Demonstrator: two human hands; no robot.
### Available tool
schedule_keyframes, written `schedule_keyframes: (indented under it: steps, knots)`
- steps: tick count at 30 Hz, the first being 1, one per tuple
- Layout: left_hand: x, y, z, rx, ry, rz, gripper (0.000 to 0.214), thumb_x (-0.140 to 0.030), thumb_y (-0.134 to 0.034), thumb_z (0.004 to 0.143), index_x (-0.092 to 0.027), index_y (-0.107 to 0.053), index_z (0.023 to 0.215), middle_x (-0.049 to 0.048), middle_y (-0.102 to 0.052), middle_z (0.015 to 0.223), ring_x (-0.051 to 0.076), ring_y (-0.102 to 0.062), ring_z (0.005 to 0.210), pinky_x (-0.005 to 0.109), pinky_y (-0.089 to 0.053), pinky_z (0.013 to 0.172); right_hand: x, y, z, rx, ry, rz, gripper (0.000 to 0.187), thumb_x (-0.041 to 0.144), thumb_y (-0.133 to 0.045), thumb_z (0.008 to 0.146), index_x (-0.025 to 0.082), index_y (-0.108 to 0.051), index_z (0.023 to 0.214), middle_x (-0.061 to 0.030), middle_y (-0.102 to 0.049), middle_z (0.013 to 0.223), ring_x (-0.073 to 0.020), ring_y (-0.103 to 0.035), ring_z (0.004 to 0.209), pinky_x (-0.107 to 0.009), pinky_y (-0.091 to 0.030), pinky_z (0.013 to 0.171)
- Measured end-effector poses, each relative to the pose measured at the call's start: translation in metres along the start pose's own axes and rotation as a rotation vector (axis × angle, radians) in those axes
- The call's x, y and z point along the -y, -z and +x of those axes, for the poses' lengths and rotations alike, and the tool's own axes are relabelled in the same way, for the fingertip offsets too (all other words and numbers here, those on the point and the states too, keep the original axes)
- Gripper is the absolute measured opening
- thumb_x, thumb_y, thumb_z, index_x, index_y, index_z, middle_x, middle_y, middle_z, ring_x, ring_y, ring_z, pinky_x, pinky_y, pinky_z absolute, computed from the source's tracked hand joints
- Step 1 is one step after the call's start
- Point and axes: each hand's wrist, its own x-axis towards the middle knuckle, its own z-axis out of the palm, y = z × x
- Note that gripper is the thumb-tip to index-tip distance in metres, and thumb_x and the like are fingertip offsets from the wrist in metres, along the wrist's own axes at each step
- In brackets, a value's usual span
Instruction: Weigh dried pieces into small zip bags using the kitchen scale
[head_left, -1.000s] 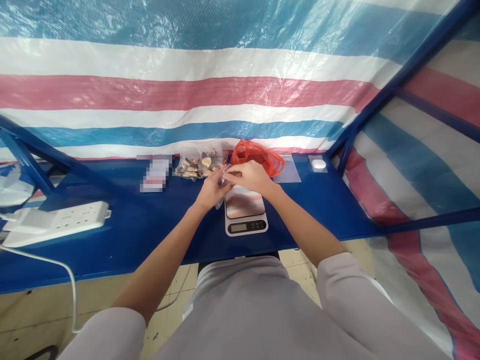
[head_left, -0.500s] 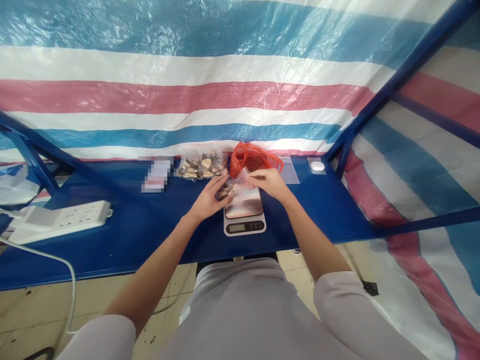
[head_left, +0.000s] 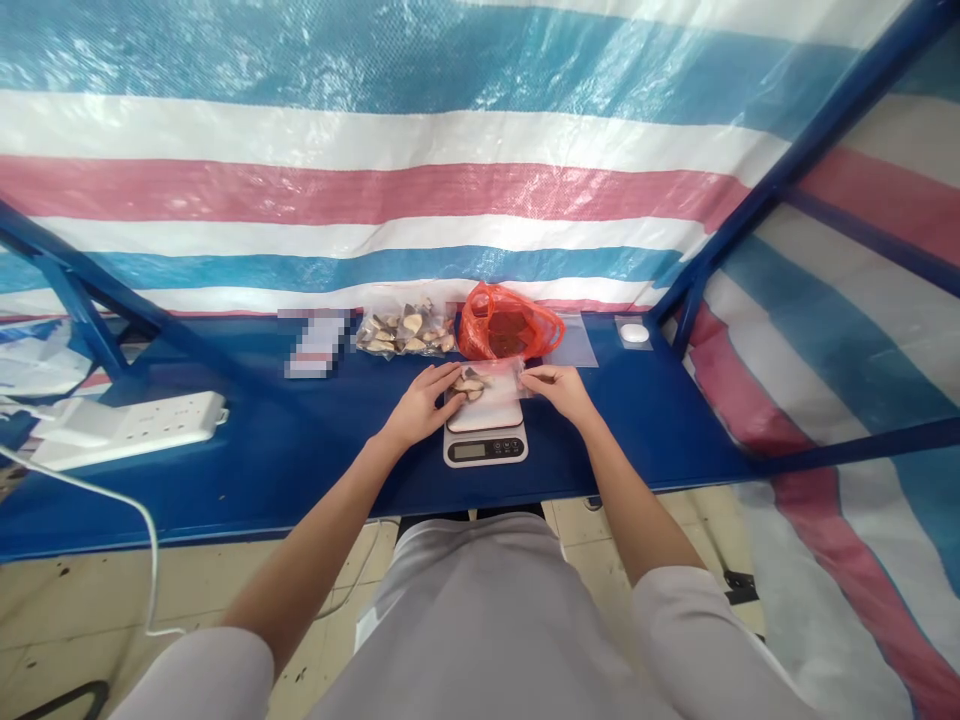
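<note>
A clear plastic bag (head_left: 501, 380) lies sideways over the kitchen scale (head_left: 486, 450), with a few pale, dark-edged dried slices gathered in its left end. My left hand (head_left: 424, 408) has its thumb and fingers closed round that filled end. At the bag's right end, my right hand (head_left: 564, 390) pinches the flat plastic near its edge. The scale's display faces me; its plate shows partly below the bag. Just behind stands an open red plastic bag (head_left: 510, 325) with brown contents I cannot make out.
Filled clear bags of dried slices (head_left: 405, 330) lie at the back, beside a blurred-out item (head_left: 316, 343). On the right are a flat clear bag (head_left: 576, 342) and a small packet with a white disc (head_left: 634, 333). A power strip (head_left: 142, 425) with a cable occupies the left.
My right hand has moved right and slightly down, drawing the bag out flat across the scale. The slices in its left end show more plainly. My left hand stays at that end.
</note>
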Motion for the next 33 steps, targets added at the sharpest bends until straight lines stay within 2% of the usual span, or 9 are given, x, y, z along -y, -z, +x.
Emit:
schedule_keyframes:
  steps: [7,10,13,17,20,23,27,33]
  knots:
    - [-0.002,-0.001,0.005,0.003,0.018,-0.041,0.054,-0.052,-0.047,0.098,-0.016,-0.063,0.135,0.0145,-0.059,0.146,0.028,-0.053,0.139,0.049,-0.038,0.12,-0.008,0.002,-0.002,-0.005,0.003,-0.003,0.035,0.052,-0.075,0.073,0.02,-0.08,0.087,-0.0051,-0.079,0.08,-0.0205,-0.071,0.071,-0.036,-0.06,0.076]
    - [-0.001,0.003,-0.001,-0.053,0.038,-0.075,0.055,-0.053,-0.046,0.099,-0.015,-0.062,0.136,0.0145,-0.057,0.148,0.027,-0.052,0.14,0.045,-0.04,0.119,-0.008,0.01,-0.005,-0.01,-0.004,-0.001,0.037,0.054,-0.073,0.076,0.02,-0.08,0.089,-0.0059,-0.08,0.089,-0.0225,-0.073,0.082,-0.036,-0.061,0.078]
    - [0.006,0.01,-0.01,-0.129,0.106,-0.063,0.055,-0.053,-0.044,0.099,-0.017,-0.06,0.138,0.0136,-0.058,0.148,0.027,-0.052,0.14,0.046,-0.039,0.121,-0.008,0.021,-0.01,-0.104,-0.008,-0.054,0.038,0.054,-0.072,0.077,0.02,-0.079,0.093,-0.007,-0.08,0.098,-0.0256,-0.075,0.091,-0.038,-0.062,0.079]
    - [0.021,0.015,-0.02,-0.147,0.206,0.044,0.055,-0.05,-0.041,0.099,-0.014,-0.061,0.137,0.0144,-0.063,0.141,0.029,-0.053,0.139,0.048,-0.039,0.12,-0.011,0.032,-0.016,-0.227,0.123,-0.348,0.029,0.046,-0.065,0.085,0.025,-0.079,0.099,-0.0055,-0.079,0.109,-0.0266,-0.073,0.104,-0.042,-0.06,0.093]
    - [0.028,0.014,-0.022,-0.112,0.231,0.18,0.054,-0.046,-0.041,0.098,-0.013,-0.062,0.136,0.0152,-0.063,0.141,0.031,-0.051,0.14,0.052,-0.035,0.121,-0.019,0.029,-0.019,-0.232,0.223,-0.611,0.028,0.038,-0.057,0.092,0.026,-0.077,0.107,-0.0059,-0.075,0.122,-0.0261,-0.07,0.113,-0.043,-0.056,0.1]
    - [0.028,0.008,-0.024,-0.065,0.266,0.295,0.054,-0.043,-0.041,0.097,-0.015,-0.06,0.139,0.0144,-0.059,0.146,0.032,-0.047,0.143,0.055,-0.03,0.122,-0.031,0.021,-0.022,-0.212,0.271,-0.801,0.031,0.033,-0.054,0.094,0.023,-0.076,0.114,-0.0095,-0.069,0.133,-0.0284,-0.062,0.127,-0.047,-0.049,0.11]
    - [0.026,0.002,-0.026,-0.021,0.282,0.375,0.056,-0.045,-0.04,0.098,-0.02,-0.057,0.144,0.0118,-0.051,0.154,0.035,-0.041,0.147,0.058,-0.027,0.123,-0.04,0.012,-0.025,-0.166,0.228,-0.966,0.036,0.034,-0.051,0.098,0.025,-0.07,0.126,-0.0089,-0.06,0.146,-0.031,-0.049,0.141,-0.056,-0.037,0.118]
    - [0.027,-0.001,-0.026,0.015,0.305,0.415,0.059,-0.051,-0.04,0.098,-0.023,-0.053,0.148,0.0114,-0.045,0.158,0.038,-0.038,0.148,0.063,-0.025,0.121,-0.037,0.009,-0.026,-0.093,0.128,-1.064,0.043,0.038,-0.042,0.102,0.028,-0.061,0.14,-0.0052,-0.051,0.155,-0.0307,-0.043,0.146,-0.057,-0.03,0.121]
